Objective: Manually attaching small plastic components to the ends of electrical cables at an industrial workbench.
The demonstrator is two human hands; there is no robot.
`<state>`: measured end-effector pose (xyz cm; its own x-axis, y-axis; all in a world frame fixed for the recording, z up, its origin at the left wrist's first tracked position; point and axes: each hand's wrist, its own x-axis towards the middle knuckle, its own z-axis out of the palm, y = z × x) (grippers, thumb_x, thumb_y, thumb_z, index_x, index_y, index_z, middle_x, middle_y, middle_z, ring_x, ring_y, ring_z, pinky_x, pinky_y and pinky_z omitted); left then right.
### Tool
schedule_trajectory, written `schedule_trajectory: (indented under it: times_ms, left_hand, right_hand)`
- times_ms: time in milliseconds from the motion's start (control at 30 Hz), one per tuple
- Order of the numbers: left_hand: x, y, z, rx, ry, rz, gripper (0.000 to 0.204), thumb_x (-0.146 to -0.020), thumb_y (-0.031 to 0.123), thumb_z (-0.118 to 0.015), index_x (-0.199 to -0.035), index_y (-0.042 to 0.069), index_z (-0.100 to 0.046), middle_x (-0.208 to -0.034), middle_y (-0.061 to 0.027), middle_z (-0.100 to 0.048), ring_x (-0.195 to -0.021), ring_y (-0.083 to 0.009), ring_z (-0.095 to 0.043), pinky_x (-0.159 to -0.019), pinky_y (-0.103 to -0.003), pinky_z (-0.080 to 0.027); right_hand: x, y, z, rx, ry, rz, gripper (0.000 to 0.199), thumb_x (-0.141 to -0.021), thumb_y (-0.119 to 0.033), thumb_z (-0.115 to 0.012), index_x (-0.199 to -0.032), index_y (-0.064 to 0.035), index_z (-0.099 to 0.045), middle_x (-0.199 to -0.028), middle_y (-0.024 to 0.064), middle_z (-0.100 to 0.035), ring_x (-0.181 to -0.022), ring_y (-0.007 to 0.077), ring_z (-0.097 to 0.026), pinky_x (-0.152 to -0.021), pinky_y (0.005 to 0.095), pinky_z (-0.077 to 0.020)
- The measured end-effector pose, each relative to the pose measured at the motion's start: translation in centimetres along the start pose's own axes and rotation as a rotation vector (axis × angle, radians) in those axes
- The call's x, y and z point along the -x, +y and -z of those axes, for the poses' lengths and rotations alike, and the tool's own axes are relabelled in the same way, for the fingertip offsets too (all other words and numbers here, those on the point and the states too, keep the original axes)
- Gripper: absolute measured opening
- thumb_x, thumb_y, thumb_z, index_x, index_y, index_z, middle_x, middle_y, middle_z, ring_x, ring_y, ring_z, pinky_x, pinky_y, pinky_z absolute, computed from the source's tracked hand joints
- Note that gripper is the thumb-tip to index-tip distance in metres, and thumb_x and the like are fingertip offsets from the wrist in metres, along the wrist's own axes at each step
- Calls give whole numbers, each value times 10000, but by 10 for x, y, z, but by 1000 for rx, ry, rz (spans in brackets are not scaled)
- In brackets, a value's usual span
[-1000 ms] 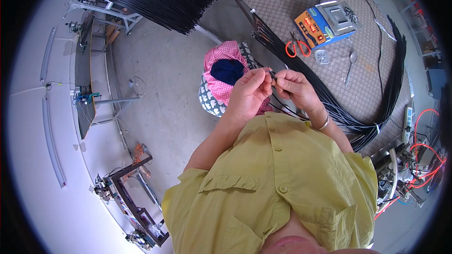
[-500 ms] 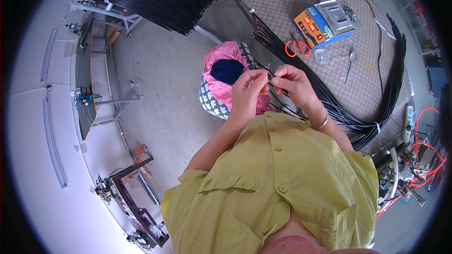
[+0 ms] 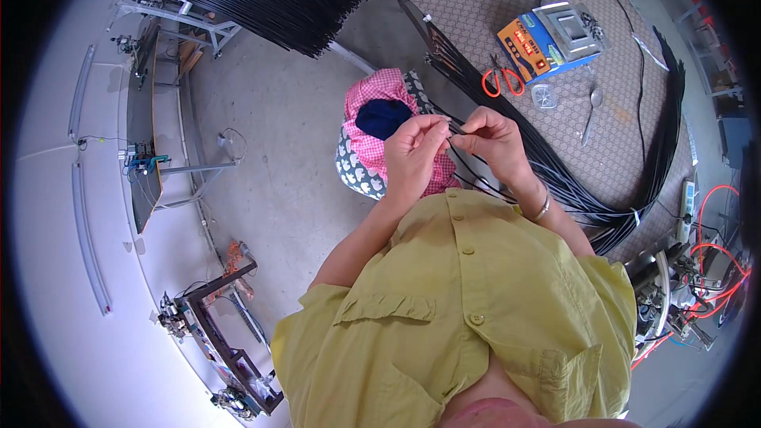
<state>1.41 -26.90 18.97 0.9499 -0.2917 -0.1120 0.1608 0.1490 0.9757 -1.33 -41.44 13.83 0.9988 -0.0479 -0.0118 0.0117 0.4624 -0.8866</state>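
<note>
In front of my chest, my left hand (image 3: pixel 414 154) and my right hand (image 3: pixel 493 147) meet fingertip to fingertip, both pinched closed. Between them are the ends of thin black cables (image 3: pixel 482 177), which run down past my right wrist toward the table. The fingers hide the exact ends, and I cannot tell how the strands lie there. Under the hands is a pink checked cloth (image 3: pixel 372 85) with a dark blue cloth (image 3: pixel 383 119) on it. A long bundle of black cables (image 3: pixel 555 170) lies on the table, just beyond my right hand.
On the patterned table (image 3: pixel 468 0) are orange-handled scissors (image 3: pixel 502 82), a blue and orange box with a metal top (image 3: pixel 547 43), a small clear dish (image 3: pixel 544 96) and a spoon (image 3: pixel 591 115). A rack (image 3: pixel 269 0) heaped with black cables stands far left. Machinery (image 3: pixel 674 293) stands at right.
My fingertips have shifted slightly, and the right thumb and forefinger have drawn closer to the left fingertips. The cables stay between the hands; the view has moved a touch.
</note>
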Motion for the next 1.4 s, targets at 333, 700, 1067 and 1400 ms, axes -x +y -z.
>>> schedule_trajectory:
  times_ms: [333, 700, 1067, 1400]
  left_hand:
    - [-14, 10, 14, -233, -120, -17, 82, -775, 33, -582, -824, -30, -602, -657, -21, -585, -569, -49, -529, -509, -176, -416]
    - [-37, 7, 25, -374, -255, 63, 99, -756, 52, -567, -790, -35, -602, -643, -43, -590, -554, -77, -539, -499, -197, -419]
    - [-10, -28, -4, 502, 74, 96, 107, -801, 39, -551, -894, -8, -577, -744, -39, -565, -659, -84, -500, -615, -204, -407]
    - [-7, -19, -5, 559, 29, 191, 141, -828, 144, -561, -862, 10, -589, -725, -33, -572, -602, -86, -493, -561, -209, -400]
  right_hand:
    - [1, -11, 3, 161, -33, -14, 170, -673, 74, -675, -708, -29, -545, -686, -25, -529, -632, 36, -518, -564, 178, -441]
    - [0, -13, 7, 356, 43, -188, 162, -659, -9, -708, -698, -24, -552, -653, -2, -561, -562, 34, -496, -488, 177, -393]
    - [5, 3, -10, -55, 168, -136, 130, -717, 30, -652, -747, -25, -537, -668, 22, -569, -535, 48, -482, -473, 175, -374]
    - [6, -4, -9, -63, 144, -156, 131, -729, -10, -658, -734, -62, -538, -643, 1, -554, -516, 60, -468, -457, 184, -339]
